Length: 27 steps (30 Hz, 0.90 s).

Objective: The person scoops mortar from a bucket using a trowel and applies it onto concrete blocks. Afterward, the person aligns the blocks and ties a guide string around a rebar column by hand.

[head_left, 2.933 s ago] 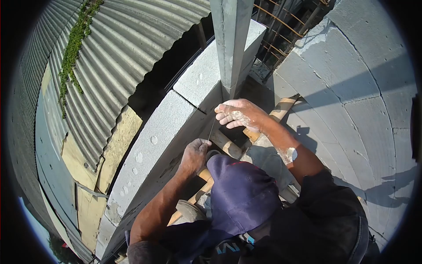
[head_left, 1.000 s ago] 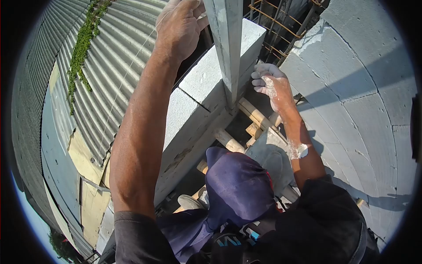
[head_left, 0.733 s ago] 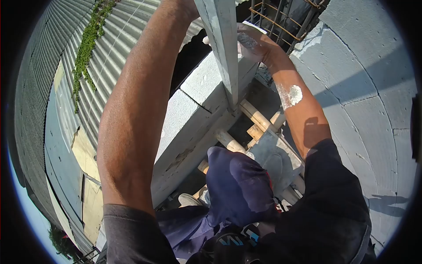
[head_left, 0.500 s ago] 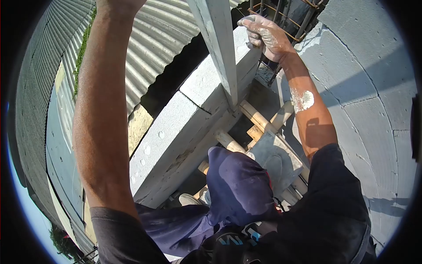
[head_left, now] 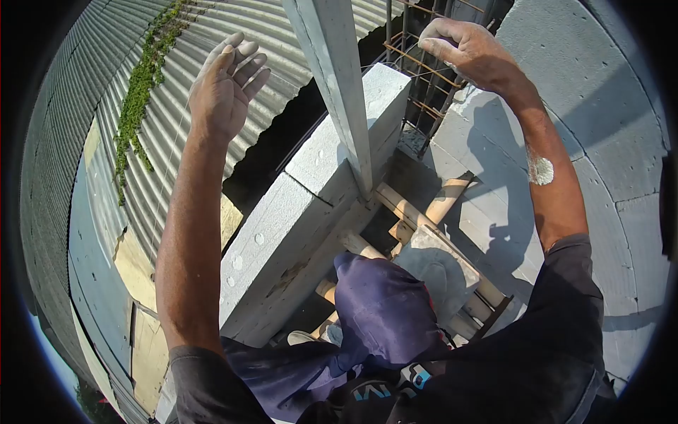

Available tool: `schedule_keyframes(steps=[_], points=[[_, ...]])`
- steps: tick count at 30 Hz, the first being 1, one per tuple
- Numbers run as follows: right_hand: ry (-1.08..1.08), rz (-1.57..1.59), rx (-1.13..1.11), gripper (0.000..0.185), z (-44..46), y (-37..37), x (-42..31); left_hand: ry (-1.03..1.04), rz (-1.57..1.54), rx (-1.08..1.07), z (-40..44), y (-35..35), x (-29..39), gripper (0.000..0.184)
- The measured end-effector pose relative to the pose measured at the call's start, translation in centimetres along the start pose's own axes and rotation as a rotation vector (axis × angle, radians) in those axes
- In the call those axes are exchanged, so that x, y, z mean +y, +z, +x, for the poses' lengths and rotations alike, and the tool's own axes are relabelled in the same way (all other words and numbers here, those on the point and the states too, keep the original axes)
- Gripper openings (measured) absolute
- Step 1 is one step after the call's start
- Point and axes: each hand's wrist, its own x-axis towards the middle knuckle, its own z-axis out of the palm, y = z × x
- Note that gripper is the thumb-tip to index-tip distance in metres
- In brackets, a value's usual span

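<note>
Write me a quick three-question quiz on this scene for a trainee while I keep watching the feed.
1. True or false: the left hand is open, seen against the corrugated roofing.
2. Choose one: which hand appears nearer the rusty rebar, left or right?
3. Fill the gap: in the view, a long grey ____ shows between the two hands.

Key:
1. True; its fingers are not clenched.
2. The right hand, its fingers curled.
3. Post.
</note>
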Motion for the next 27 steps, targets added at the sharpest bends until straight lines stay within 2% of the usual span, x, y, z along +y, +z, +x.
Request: schedule_keyframes(steps=[2,5,6,7,10,11,13,14,16,17,19,22,26,27], points=[[0.052,0.02,0.068,0.037,-1.8,0.3,0.3,0.011,-0.052,-0.056,-0.2,0.0,0.4,0.032],[0.288,0.276,0.005,0.041,-4.2,-1.2,0.0,0.032,-0.093,-0.09,-1.5,0.1,1.3,0.033],[0.258,0.21,0.067,0.042,-5.2,-1.0,0.8,0.04,-0.092,-0.106,-1.9,-0.2,1.6,0.033],[0.33,0.247,0.021,0.047,-5.9,-1.4,1.0,0.047,-0.101,-0.136,-2.0,-0.3,1.7,0.033],[0.326,0.255,-0.032,0.05,-8.0,-2.1,1.1,0.049,-0.062,-0.284,-2.7,-1.3,1.7,0.034],[0.345,0.191,-0.091,0.043,-8.4,-2.7,0.1,0.049,-0.057,-0.303,-2.7,-1.5,1.8,0.034],[0.421,0.262,-0.19,0.038,-9.1,-2.3,-0.4,0.06,-0.084,-0.306,-3.4,-1.3,2.1,0.033],[0.349,0.194,-0.197,0.036,-9.3,-2.0,-0.5,0.07,-0.083,-0.246,-3.6,-1.0,2.0,0.031],[0.211,0.052,-0.206,0.034,-9.6,-1.3,-0.5,0.1,-0.103,-0.272,-4.1,-0.5,2.4,0.032],[0.227,-0.013,-0.171,0.031,-9.8,-0.4,-0.4,0.118,-0.11,-0.263,-4.5,-0.1,2.7,0.032],[0.193,0.004,-0.236,0.028,-9.4,0.3,0.3,0.138,-0.176,-0.289,-5.4,0.8,3.7,0.032],[0.229,-0.001,-0.181,0.024,-8.7,1.3,1.1,0.215,-0.161,-0.339,-6.3,1.3,5.1,0.033],[0.481,0.045,0.055,0.021,-6.8,1.1,0.0,0.275,-0.106,-0.425,-7.6,1.5,6.3,0.031],[0.486,0.078,0.088,0.021,-6.4,1.0,0.3,0.287,-0.083,-0.462,-8.0,1.6,6.4,0.031]])
